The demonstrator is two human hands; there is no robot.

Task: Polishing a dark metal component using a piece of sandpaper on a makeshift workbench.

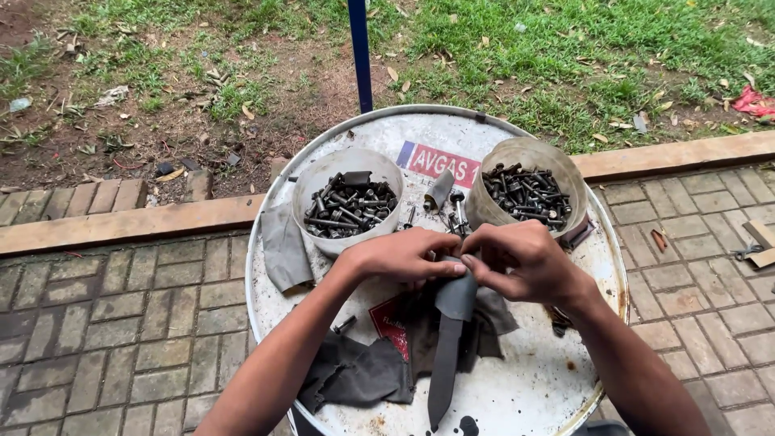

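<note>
My left hand [404, 257] and my right hand [521, 260] meet over the middle of a white round drum top [517, 379]. Both pinch the upper end of a dark grey strip of rubber or cloth [449, 347] that hangs down toward me. A small part may sit between the fingertips, but it is hidden. Behind my left hand stands a white tub of dark bolts [349, 202]. A clear tub of dark bolts [526, 192] stands behind my right hand.
Loose bolts and a grey scrap [440, 194] lie between the tubs. A grey rag [284, 246] lies at the drum's left, dark rags [355, 373] at the front. A blue pole [360, 52] rises behind. Brick paving surrounds the drum; grass and dirt lie beyond a brick curb.
</note>
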